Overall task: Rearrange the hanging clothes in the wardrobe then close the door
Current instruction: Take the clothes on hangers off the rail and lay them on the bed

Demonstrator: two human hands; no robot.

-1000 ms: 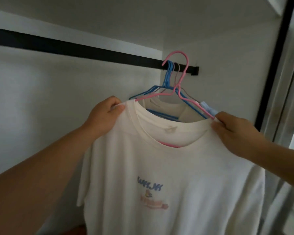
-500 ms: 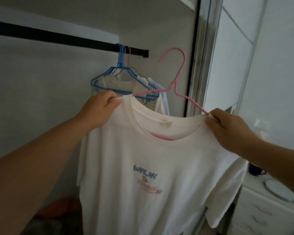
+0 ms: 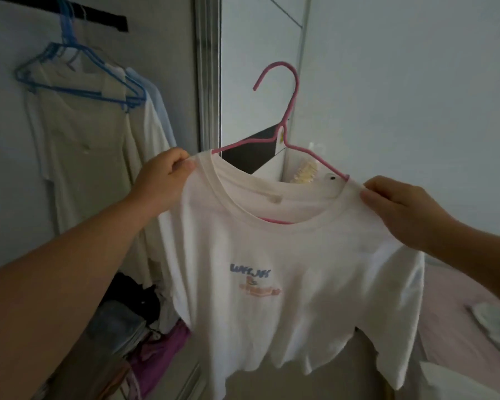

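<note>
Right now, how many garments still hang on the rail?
3 I can tell apart, bunched at the rail's right end: cream top, white shirt, pale blue shirt behind. More may be hidden.

Dim, flat light w/ a cool grey cast; no glare, no hard shadows. Brightest area is the pale wall (image 3: 401,82) far right; light seems to come from that side. Wardrobe interior (image 3: 9,168) at left sits in murkier shade, esp. low down, where the folded piles go nearly black. White T-shirt (image 3: 286,269) print is soft, letters smeared by slight blur. Wide-angle bend shows: door frame (image 3: 207,67) leans, near forearms balloon at the edges.
</note>
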